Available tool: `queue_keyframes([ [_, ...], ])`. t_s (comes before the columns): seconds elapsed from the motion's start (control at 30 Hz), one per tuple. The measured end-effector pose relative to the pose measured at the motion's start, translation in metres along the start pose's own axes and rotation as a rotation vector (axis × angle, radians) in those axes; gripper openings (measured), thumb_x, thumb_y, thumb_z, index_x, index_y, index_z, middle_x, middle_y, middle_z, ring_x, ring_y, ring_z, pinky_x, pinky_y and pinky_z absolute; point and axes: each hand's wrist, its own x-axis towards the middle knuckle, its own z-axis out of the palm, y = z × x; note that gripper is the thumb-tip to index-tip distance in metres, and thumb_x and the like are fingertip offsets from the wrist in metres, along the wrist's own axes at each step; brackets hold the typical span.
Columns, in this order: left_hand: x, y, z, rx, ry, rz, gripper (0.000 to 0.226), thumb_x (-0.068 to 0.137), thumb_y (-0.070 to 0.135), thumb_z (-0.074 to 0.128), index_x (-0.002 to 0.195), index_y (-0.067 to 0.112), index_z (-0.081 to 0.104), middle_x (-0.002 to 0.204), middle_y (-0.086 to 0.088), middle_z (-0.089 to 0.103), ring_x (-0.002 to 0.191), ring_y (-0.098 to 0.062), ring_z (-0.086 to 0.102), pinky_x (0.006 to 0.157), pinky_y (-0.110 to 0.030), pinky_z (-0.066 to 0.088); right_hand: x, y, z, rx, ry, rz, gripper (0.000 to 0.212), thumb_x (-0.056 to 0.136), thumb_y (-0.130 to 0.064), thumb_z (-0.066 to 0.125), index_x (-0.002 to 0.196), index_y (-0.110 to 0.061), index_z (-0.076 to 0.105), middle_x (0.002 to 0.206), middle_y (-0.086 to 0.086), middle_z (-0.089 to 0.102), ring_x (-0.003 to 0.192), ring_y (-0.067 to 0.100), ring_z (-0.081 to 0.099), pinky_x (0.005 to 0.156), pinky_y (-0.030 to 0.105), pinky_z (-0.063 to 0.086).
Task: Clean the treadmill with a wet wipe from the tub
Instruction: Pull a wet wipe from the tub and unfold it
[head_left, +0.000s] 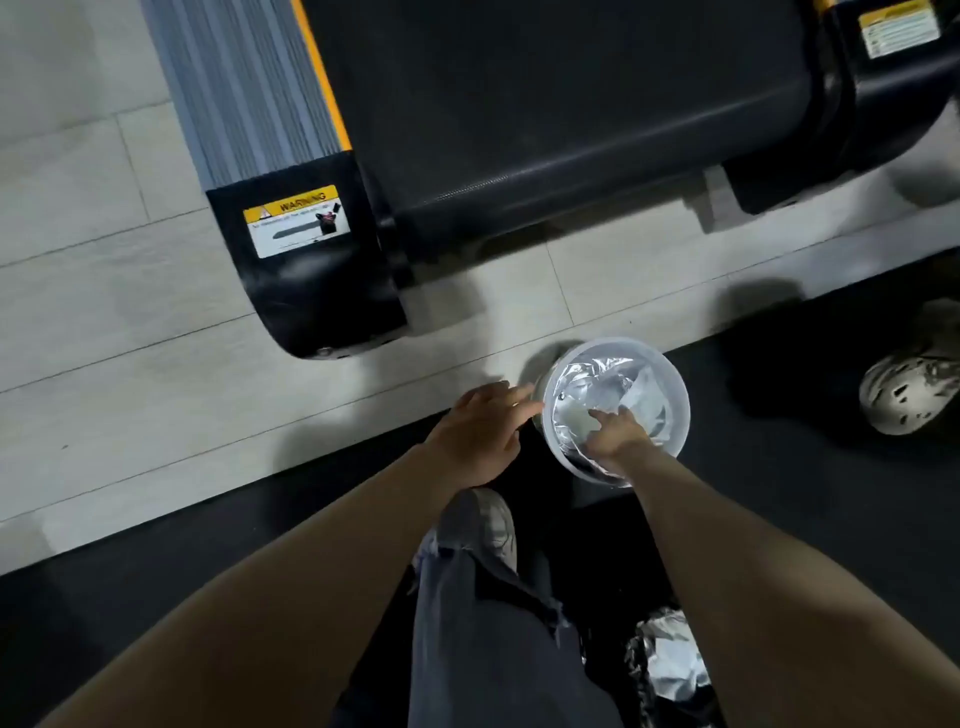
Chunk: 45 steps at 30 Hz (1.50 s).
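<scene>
A round translucent white tub (675, 384) stands open on the floor at the edge of the black mat, lined with crinkled silver foil (576, 395). A white wet wipe (647, 397) sticks up inside it. My right hand (618, 434) reaches into the tub from the near side, fingers curled down at the wipe. My left hand (478, 431) touches the tub's left wall with its fingertips, fingers fairly straight. The treadmill (571, 104) fills the top of the view, with its black belt, grey side rail (244, 83) and black end cap (322, 270).
Light floor tiles (130, 322) lie between the treadmill and the black rubber mat (779, 493). Another person's patterned shoe (909, 387) stands at the right. My own leg and shoe (483, 519) are below the tub. A crumpled foil packet (670, 660) lies at the bottom.
</scene>
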Motion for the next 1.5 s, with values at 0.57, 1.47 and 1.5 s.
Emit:
queue_keyframes([
  [0.57,0.038,0.012,0.019,0.343,0.034,0.277,0.049,0.087,0.015,0.050,0.135,0.021,0.054,0.141,0.003,0.053,0.142,-0.021,0.034,0.117,-0.042,0.024,-0.030,0.007,-0.004,0.299,0.400,-0.047,0.026,0.091,-0.006,0.048,0.107,-0.006,0.068,0.111,0.016,0.068,0.105,0.034,0.063,0.084,0.033,0.049],
  [1.47,0.023,0.042,-0.026,0.597,0.006,0.283,0.016,0.100,0.027,0.052,0.103,0.018,0.065,0.102,-0.005,0.069,0.097,-0.028,0.063,0.073,-0.028,0.036,-0.082,0.020,-0.027,0.572,0.417,-0.269,0.023,0.097,-0.017,0.050,0.116,-0.016,0.062,0.102,0.005,0.065,0.091,0.025,0.062,0.083,0.029,0.049],
  [1.5,0.020,0.037,-0.028,0.552,0.021,0.283,0.015,0.099,0.025,0.053,0.101,0.016,0.064,0.100,-0.006,0.069,0.095,-0.028,0.062,0.073,-0.028,0.039,-0.080,0.017,-0.029,0.580,0.408,-0.286,0.022,0.096,-0.018,0.051,0.116,-0.016,0.062,0.102,0.005,0.065,0.092,0.025,0.062,0.084,0.029,0.050],
])
